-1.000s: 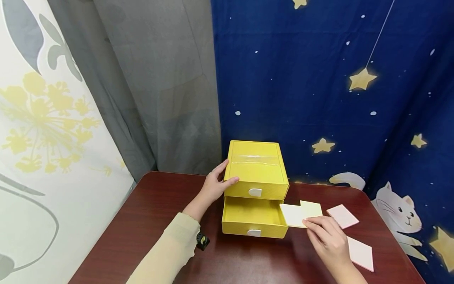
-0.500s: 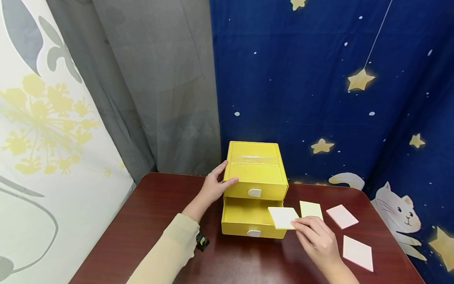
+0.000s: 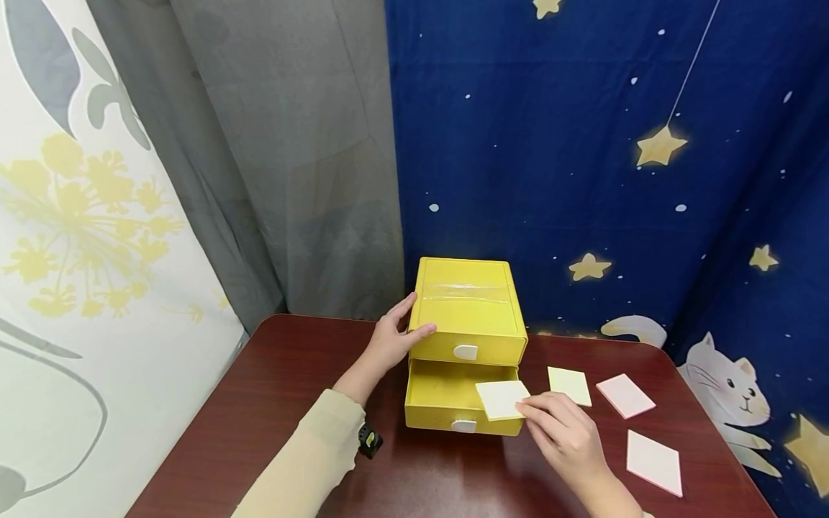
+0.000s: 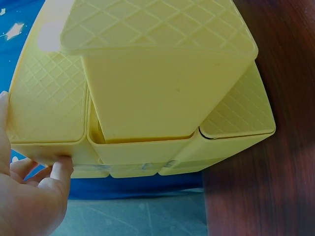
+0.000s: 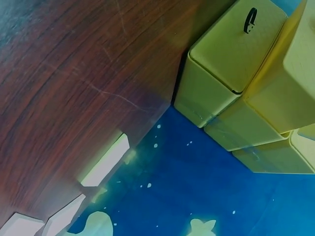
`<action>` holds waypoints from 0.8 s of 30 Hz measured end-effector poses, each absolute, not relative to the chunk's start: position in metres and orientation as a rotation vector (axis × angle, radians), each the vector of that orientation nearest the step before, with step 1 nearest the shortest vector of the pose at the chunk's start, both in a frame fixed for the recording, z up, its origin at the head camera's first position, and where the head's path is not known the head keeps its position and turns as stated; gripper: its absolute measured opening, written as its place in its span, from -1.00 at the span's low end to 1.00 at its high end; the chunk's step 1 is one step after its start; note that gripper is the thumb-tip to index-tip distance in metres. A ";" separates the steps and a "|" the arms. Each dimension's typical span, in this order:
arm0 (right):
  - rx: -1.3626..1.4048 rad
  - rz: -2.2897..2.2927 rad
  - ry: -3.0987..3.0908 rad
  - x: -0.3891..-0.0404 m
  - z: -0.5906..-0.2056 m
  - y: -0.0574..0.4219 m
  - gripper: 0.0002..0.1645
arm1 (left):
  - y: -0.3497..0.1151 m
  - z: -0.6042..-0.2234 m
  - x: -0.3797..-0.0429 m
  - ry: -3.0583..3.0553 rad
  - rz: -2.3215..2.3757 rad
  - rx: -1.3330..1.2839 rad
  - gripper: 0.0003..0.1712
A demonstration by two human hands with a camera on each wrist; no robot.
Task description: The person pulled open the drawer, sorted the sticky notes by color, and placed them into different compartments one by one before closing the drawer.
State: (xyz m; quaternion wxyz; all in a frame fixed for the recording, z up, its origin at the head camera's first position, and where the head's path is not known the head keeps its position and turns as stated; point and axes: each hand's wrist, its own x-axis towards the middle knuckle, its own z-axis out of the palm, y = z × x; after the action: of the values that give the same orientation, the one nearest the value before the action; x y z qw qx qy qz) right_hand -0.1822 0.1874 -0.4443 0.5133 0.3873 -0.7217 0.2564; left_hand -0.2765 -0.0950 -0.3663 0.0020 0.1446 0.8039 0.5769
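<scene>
My left hand (image 3: 387, 344) rests on the upper left edge of a yellow drawer cabinet (image 3: 466, 277), thumb on top and fingers against its side. In the left wrist view the hand (image 4: 37, 196) touches the cabinet at the left. A yellow drawer (image 3: 447, 416) with a white tab handle stands pulled out below the top drawer (image 3: 499, 347). My right hand (image 3: 566, 435) pinches a pale, square sticky note pad (image 3: 500, 400) by its right edge, above the open drawer's front right part. Neither this pad nor the right hand shows in the right wrist view.
A pale yellow pad (image 3: 570, 385) and two pinkish pads (image 3: 625, 395) (image 3: 654, 460) lie on the dark red table (image 3: 298, 374), right of the cabinet. Curtains (image 3: 550, 180) hang behind. A black loop (image 5: 250, 20) sits on another drawer front in the right wrist view.
My right hand has carried the pale pad leftward, from the drawer's right side to over its front edge. The left hand and cabinet have stayed in place.
</scene>
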 end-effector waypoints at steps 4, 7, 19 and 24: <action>0.938 0.615 -1.751 -0.184 -0.447 0.184 -0.68 | -0.095 -0.368 -0.278 2.514 1.812 0.458 -0.08; 0.938 0.614 -1.767 -0.186 -0.450 0.183 -0.67 | -0.096 -0.368 -0.278 2.507 1.817 0.453 -0.08; 0.901 0.585 -1.853 -0.192 -0.455 0.185 -0.66 | -0.096 -0.400 -0.303 2.508 1.851 0.421 -0.04; 0.890 0.576 -1.882 -0.195 -0.453 0.185 -0.66 | -0.096 -0.402 -0.303 2.513 1.874 0.416 -0.04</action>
State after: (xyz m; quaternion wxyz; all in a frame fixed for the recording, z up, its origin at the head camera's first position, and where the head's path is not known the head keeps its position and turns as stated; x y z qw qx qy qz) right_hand -0.1951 0.1852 -0.4535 0.4714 0.3634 -0.7684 0.2351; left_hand -0.3029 -0.0963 -0.4017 -0.0104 0.1315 0.7948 0.5924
